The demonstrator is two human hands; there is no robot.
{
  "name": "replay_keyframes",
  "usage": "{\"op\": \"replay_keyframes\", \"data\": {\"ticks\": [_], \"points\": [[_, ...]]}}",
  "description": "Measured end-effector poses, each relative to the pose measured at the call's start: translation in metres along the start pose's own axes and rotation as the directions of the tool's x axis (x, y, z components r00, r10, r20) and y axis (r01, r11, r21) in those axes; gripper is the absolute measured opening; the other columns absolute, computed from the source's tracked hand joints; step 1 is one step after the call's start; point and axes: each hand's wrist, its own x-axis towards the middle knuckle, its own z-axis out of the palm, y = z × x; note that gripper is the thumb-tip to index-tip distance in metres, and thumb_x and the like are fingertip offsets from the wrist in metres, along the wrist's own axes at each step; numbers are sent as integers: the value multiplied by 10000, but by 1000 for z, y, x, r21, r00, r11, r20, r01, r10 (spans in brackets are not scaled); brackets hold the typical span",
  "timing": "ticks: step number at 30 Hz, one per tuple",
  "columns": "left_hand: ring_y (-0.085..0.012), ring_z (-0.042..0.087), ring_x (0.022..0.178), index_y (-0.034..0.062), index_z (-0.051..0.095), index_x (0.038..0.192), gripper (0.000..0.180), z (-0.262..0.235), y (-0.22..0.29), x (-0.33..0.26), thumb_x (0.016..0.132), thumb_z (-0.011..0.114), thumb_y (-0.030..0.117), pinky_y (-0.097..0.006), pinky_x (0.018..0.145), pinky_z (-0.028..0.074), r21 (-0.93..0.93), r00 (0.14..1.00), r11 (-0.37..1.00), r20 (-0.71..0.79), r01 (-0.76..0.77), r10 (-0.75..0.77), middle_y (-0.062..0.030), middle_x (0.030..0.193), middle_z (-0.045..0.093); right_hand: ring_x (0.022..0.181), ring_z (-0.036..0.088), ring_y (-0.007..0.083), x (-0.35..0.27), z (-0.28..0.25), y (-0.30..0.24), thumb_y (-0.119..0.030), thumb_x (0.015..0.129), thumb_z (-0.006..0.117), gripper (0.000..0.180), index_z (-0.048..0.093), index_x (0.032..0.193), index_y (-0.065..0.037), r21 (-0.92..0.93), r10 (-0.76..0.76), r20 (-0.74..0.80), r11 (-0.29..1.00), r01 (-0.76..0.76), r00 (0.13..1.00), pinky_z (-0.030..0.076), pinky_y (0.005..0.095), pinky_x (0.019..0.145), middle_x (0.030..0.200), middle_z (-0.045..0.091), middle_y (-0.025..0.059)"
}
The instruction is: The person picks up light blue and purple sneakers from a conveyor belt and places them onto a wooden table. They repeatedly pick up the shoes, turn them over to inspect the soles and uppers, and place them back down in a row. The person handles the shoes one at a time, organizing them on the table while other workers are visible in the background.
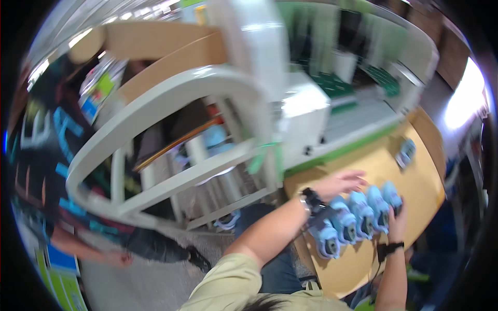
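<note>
Looking down through a heavily blurred view, you have a white metal rack curving across the left and centre, with a person in dark clothing standing beyond it at the left edge. To the right lies a tan wooden tabletop, edged by a green strip along its far side, and a small blue-grey object sits alone near its far corner (too smeared to name). On the table in front of you is a row of light blue wheeled skates, packed side by side and touching one another, running from the near left up toward the far right. Your left hand reaches in over the far side of the row, fingers stretched out nearly flat and held open, resting at or just above the skates; whether it actually touches them you cannot tell from the blur. Your right hand is curled against the right end of the row, its fingers wrapped onto the last skate. Each wrist carries a dark band.
</note>
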Motion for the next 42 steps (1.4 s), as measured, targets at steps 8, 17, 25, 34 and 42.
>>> {"op": "replay_keyframes", "data": {"ticks": [8, 17, 25, 34, 42], "points": [[-277, 562, 1200, 19, 401, 1441, 495, -14, 9, -7, 987, 514, 180, -376, 995, 433, -44, 995, 999, -93, -28, 24, -187, 1361, 534, 1156, 564, 356, 4, 0, -60, -281, 907, 659, 565, 450, 1341, 15, -334, -30, 11, 942, 32, 999, 432, 373, 1004, 1228, 576, 241], [-315, 546, 1217, 3, 398, 1438, 488, -4, 15, 6, 982, 493, 149, -415, 1027, 418, -48, 997, 999, -82, -7, 4, -211, 1366, 519, 1107, 596, 403, 146, -38, -53, -443, 866, 666, 677, 494, 1298, 48, -528, 205, 195, 846, -74, 959, 469, 431, 946, 1201, 606, 276], [-283, 548, 1217, 12, 390, 1447, 501, -3, 25, 15, 981, 500, 160, -396, 1032, 402, -34, 999, 999, -48, 9, -11, -189, 1371, 523, 1064, 631, 329, 258, 5, 27, -287, 736, 768, 758, 386, 1356, -77, -300, 364, -84, 879, -372, 928, 519, 417, 873, 1161, 613, 240], [-210, 568, 1186, 39, 406, 1443, 491, -22, 7, 2, 988, 529, 177, -355, 1003, 433, -45, 993, 993, -61, -108, 105, -122, 1350, 555, 1146, 563, 268, 164, -61, 47, -22, 769, 739, 882, 250, 1497, -116, 81, 199, 503, 958, -275, 841, 495, 404, 946, 1277, 545, 159], [-181, 567, 1161, 99, 396, 1461, 514, -10, 8, -38, 995, 530, 270, -306, 957, 430, 134, 983, 989, -159, -68, 89, -76, 1354, 559, 1221, 511, 261, 19, -85, 53, -23, 900, 544, 739, 194, 1543, -125, 121, 147, 358, 972, -202, 922, 470, 350, 948, 1438, 409, 160]]}}
